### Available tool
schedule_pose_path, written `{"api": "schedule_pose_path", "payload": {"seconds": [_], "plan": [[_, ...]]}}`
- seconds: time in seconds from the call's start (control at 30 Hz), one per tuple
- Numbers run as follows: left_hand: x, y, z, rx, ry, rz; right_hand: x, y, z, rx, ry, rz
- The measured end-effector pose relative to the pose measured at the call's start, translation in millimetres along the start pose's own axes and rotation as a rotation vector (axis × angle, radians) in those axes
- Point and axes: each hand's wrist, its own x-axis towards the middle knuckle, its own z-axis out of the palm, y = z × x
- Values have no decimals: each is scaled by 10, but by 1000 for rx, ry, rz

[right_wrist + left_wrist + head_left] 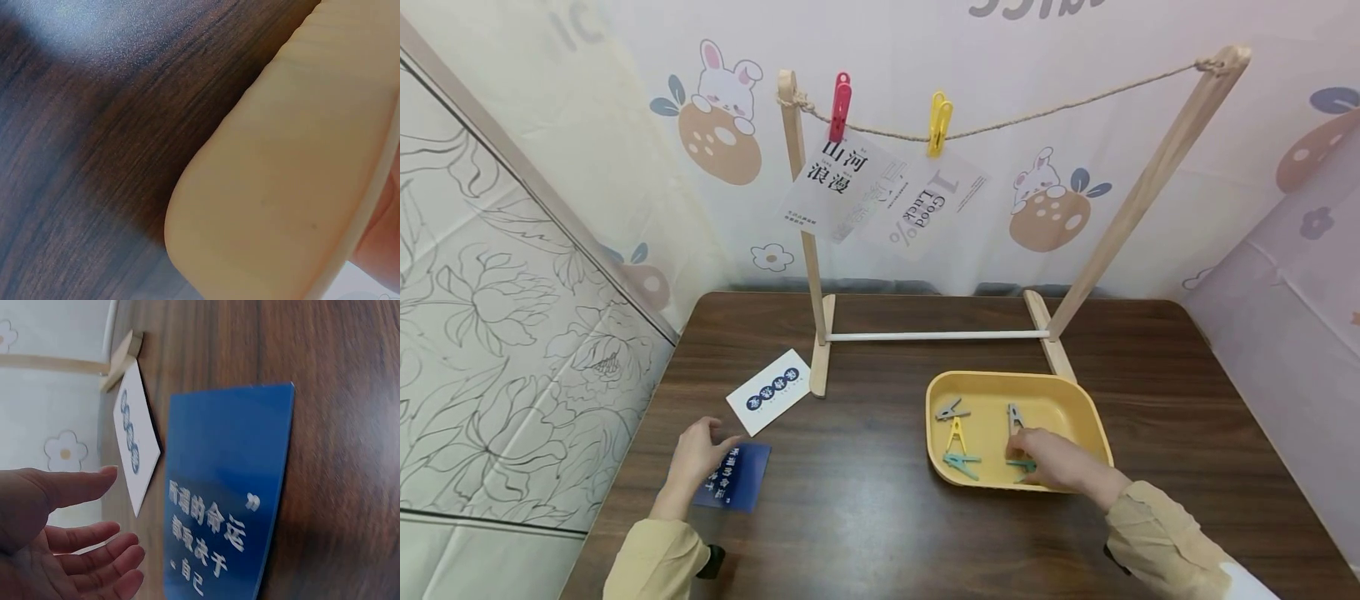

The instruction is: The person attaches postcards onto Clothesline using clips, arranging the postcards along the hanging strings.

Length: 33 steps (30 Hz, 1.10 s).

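Note:
Over the blue card (747, 477) with white lettering hovers my left hand (694, 457). In the left wrist view its thumb and fingers are relaxed and apart beside the card, with nothing between them. My right hand (1043, 457) reaches down into the yellow bin (1070, 406), fingers bent by a grey clothespin (1016, 417) and a teal clothespin (1026, 470). I cannot tell whether it pinches one. The bin's wall (275, 169) hides most of this hand in the right wrist view. Other grey, yellow and teal clothespins (961, 463) lie at the bin's left side.
A wooden rack (811, 267) carries a twine line (1060, 109). A red clothespin (840, 108) and a yellow clothespin (938, 125) hold printed sheets (838, 187) on it. A white card (771, 392) with blue circles lies by the rack's left foot on the brown table (850, 500).

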Motion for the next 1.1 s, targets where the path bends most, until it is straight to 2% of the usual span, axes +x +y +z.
{"api": "schedule_pose_path", "payload": {"seconds": [0.17,0.33,0.57,0.63,0.9,1.1], "plan": [[-18,-103,-8,24,-3,-43,5,16,29,-2,12,-11],[-67,-191,-4,52,41,-65,16,47,69,-10,27,-21],[-170,-286,4,85,72,-214,34,78,116,-13,42,4],[-187,-303,3,101,74,-239,35,79,122,-2,44,11],[-261,-328,-29,143,25,-336,33,80,120,12,70,2],[-302,-359,-27,148,13,-349,31,84,128,22,72,15]]}}
